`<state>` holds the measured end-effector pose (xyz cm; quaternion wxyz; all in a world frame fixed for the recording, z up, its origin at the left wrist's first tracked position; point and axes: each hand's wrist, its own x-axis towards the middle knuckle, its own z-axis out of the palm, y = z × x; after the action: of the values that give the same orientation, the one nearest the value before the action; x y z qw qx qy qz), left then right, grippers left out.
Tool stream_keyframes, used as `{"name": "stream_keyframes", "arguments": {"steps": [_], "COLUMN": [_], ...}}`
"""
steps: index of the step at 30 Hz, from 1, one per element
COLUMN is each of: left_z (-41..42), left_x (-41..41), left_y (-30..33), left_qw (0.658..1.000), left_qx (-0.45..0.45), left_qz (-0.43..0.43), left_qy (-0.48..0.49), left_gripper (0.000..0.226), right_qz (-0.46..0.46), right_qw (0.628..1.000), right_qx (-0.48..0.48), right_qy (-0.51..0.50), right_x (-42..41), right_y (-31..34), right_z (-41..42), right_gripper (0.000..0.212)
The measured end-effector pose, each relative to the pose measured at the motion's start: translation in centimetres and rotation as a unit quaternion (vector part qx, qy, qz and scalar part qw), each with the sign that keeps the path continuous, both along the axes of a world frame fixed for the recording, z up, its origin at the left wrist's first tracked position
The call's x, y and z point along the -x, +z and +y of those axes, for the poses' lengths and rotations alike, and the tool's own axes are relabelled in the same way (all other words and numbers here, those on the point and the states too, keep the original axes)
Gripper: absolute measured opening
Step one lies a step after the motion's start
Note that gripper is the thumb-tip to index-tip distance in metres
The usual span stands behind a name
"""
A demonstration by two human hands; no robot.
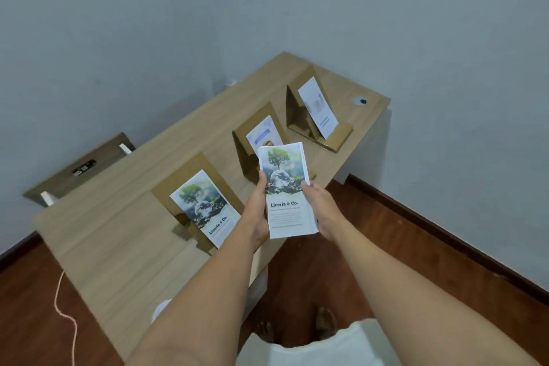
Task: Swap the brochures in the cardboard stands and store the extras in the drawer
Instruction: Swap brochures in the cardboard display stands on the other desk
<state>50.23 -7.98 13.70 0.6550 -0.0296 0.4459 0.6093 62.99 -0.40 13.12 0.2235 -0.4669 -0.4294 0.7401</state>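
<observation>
A: What is in the hands?

B: A thick stack of white brochures printed with a tree, a globe and "Liceria & Co.". The left hand clasps its left edge, fingers curled behind and thumb on the front; the right hand wraps the right edge the same way. Two hands probably keep the loose sheets squared.

A: Where is it?

B: Held upright above the near edge of the pale wooden desk, just before the middle brown cardboard stand, which holds a blue-and-white leaflet.

A: And the other stands?

B: The left, nearer brown cardboard stand already shows a tree-and-globe brochure, leaning back against the panel with its foot behind the front lip. The far right cardboard stand holds a tilted white leaflet with pale print.

A: The next step?

B: I judge the middle stand is next. An open dark wooden drawer at the far left likely awaits extras.
</observation>
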Motion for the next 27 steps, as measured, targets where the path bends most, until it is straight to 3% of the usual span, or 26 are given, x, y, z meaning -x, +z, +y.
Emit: {"name": "stream_keyframes", "arguments": {"steps": [7, 12, 16, 27], "left_z": [-0.4, -1.1, -2.4, -7.0], "left_x": [0.2, -0.4, -1.0, -2.4], "left_y": [1.0, 1.2, 1.0, -0.2], "left_qw": [0.99, 0.971, 0.951, 0.91], "left_qx": [0.016, -0.006, -0.006, 0.005], "left_qz": [0.005, 0.01, 0.035, 0.059], "left_qy": [0.138, 0.238, 0.306, 0.41], "left_gripper": [0.072, 0.066, 0.058, 0.048], "right_qz": [-0.001, 0.001, 0.004, -0.025], "right_qw": [0.994, 0.985, 0.973, 0.939], "right_qx": [-0.015, -0.02, -0.024, -0.095], "right_qy": [0.107, 0.17, 0.23, 0.331], "right_x": [2.5, 4.0, 5.1, 5.9], "right_y": [-0.3, -0.3, -0.4, -1.1], "right_z": [2.2, 3.7, 3.7, 1.3], "right_gripper": [0.023, 0.042, 0.042, 0.038]}}
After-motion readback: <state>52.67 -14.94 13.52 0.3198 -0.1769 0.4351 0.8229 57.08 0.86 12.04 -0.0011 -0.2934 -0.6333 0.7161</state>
